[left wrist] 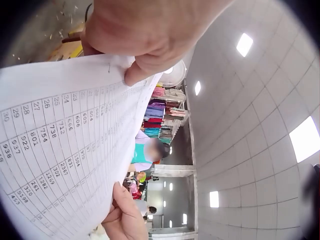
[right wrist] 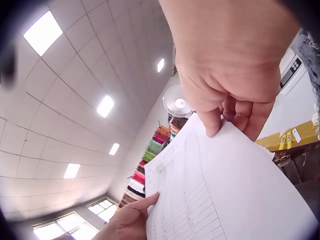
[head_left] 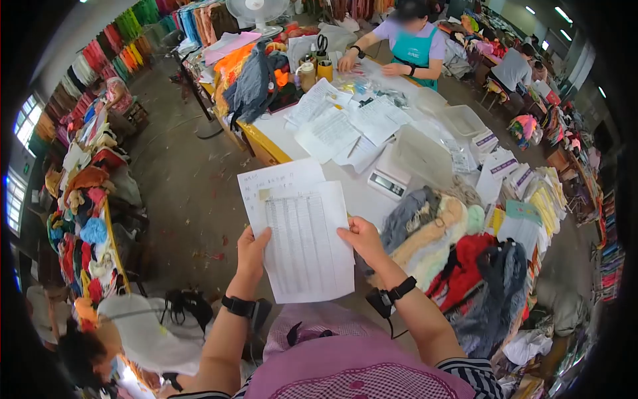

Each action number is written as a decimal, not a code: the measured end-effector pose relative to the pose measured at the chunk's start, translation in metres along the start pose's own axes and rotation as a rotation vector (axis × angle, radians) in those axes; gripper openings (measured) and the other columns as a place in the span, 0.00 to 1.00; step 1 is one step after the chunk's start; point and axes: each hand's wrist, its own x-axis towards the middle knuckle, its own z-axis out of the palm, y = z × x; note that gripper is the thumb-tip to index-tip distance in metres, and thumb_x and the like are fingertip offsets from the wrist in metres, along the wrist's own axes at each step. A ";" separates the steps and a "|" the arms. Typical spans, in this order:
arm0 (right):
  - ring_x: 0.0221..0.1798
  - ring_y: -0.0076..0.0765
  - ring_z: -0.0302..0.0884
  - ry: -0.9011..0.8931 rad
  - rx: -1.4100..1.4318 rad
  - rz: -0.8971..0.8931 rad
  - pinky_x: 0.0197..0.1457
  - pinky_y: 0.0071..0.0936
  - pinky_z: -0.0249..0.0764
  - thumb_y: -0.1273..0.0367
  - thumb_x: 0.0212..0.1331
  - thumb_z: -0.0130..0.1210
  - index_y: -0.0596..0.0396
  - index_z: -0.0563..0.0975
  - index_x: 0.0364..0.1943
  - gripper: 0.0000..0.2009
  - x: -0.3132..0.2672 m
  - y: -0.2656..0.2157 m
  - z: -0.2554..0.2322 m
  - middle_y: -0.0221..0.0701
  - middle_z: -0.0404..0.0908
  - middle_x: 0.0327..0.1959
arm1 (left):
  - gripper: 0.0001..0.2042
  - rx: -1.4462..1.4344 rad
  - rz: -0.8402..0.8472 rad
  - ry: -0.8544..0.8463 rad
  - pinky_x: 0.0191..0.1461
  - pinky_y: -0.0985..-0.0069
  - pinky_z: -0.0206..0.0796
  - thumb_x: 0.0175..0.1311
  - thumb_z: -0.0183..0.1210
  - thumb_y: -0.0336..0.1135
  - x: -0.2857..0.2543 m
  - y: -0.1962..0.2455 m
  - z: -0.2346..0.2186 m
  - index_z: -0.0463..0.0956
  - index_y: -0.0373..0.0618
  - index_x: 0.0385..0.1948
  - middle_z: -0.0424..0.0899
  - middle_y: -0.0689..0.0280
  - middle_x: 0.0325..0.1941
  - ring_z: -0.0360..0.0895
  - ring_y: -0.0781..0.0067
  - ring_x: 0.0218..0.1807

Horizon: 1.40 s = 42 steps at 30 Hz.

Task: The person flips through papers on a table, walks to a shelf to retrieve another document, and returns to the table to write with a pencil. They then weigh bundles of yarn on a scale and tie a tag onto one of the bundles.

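Observation:
Two overlapping sheets of paper are held up in front of the body; the front sheet (head_left: 307, 243) carries a printed table of numbers, and the back sheet (head_left: 276, 178) shows handwriting along its top. My left hand (head_left: 252, 256) pinches their left edge, thumb on the front. On the right edge, my right hand (head_left: 365, 241) pinches the paper between thumb and curled fingers. Rows of figures on the sheet (left wrist: 55, 145) show in the left wrist view, beneath the left hand (left wrist: 145, 30). In the right wrist view the right hand (right wrist: 230, 75) grips the sheet's edge.
Beyond the sheets stands a table (head_left: 279, 133) with loose papers (head_left: 325, 133), a scale (head_left: 390, 183), a plastic bin (head_left: 422, 156) and yarn bundles (head_left: 432, 229). Across it, a person in a teal apron (head_left: 413, 50) works. Another table with fabrics (head_left: 93, 233) runs along the left.

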 end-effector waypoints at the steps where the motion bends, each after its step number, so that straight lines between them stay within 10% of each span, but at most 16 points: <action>1: 0.27 0.19 0.75 0.052 -0.011 -0.016 0.31 0.19 0.70 0.69 0.56 0.60 0.65 0.75 0.38 0.12 0.028 0.000 0.001 0.31 0.81 0.27 | 0.12 0.020 -0.002 -0.013 0.48 0.76 0.71 0.65 0.53 0.26 0.033 -0.001 0.001 0.72 0.34 0.48 0.81 0.60 0.46 0.79 0.73 0.44; 12: 0.35 0.36 0.76 0.407 -0.572 -0.199 0.40 0.31 0.72 0.66 0.54 0.60 0.55 0.76 0.45 0.15 0.376 0.012 -0.041 0.35 0.80 0.36 | 0.12 -0.040 -0.206 -0.043 0.48 0.76 0.70 0.67 0.53 0.28 0.376 -0.040 -0.002 0.71 0.34 0.48 0.80 0.61 0.47 0.77 0.75 0.44; 22: 0.46 0.57 0.74 0.460 -1.103 -0.530 0.49 0.46 0.70 0.69 0.58 0.54 0.57 0.72 0.54 0.19 0.647 0.052 -0.086 0.48 0.77 0.43 | 0.17 0.190 -0.247 0.117 0.48 0.76 0.67 0.63 0.57 0.28 0.465 -0.075 -0.007 0.69 0.34 0.52 0.78 0.62 0.48 0.74 0.74 0.46; 26: 0.40 0.50 0.75 0.459 -1.231 -0.446 0.45 0.44 0.69 0.66 0.54 0.58 0.53 0.73 0.50 0.18 0.680 0.060 -0.092 0.39 0.79 0.35 | 0.23 0.738 -0.005 0.246 0.52 0.69 0.63 0.56 0.60 0.26 0.460 -0.065 -0.004 0.67 0.38 0.55 0.74 0.58 0.52 0.71 0.65 0.50; 28: 0.38 0.49 0.76 0.472 -1.286 -0.297 0.41 0.44 0.71 0.64 0.53 0.60 0.51 0.75 0.42 0.14 0.684 0.052 -0.091 0.37 0.79 0.33 | 0.30 1.288 0.524 0.130 0.56 0.61 0.58 0.48 0.62 0.24 0.461 -0.052 0.002 0.64 0.42 0.58 0.71 0.57 0.54 0.68 0.56 0.52; 33: 0.36 0.49 0.76 0.503 -1.301 -0.200 0.36 0.45 0.73 0.65 0.50 0.61 0.49 0.73 0.34 0.10 0.695 0.040 -0.086 0.35 0.79 0.32 | 0.24 1.259 0.645 -0.528 0.67 0.55 0.49 0.54 0.60 0.32 0.477 -0.071 0.044 0.70 0.54 0.57 0.68 0.72 0.64 0.58 0.64 0.69; 42: 0.35 0.39 0.75 0.471 -0.942 -0.346 0.39 0.34 0.72 0.68 0.50 0.62 0.50 0.75 0.36 0.10 0.663 0.011 -0.068 0.33 0.78 0.32 | 0.29 1.305 0.590 -0.542 0.69 0.46 0.39 0.51 0.64 0.48 0.486 -0.098 0.057 0.69 0.66 0.58 0.63 0.77 0.69 0.52 0.65 0.73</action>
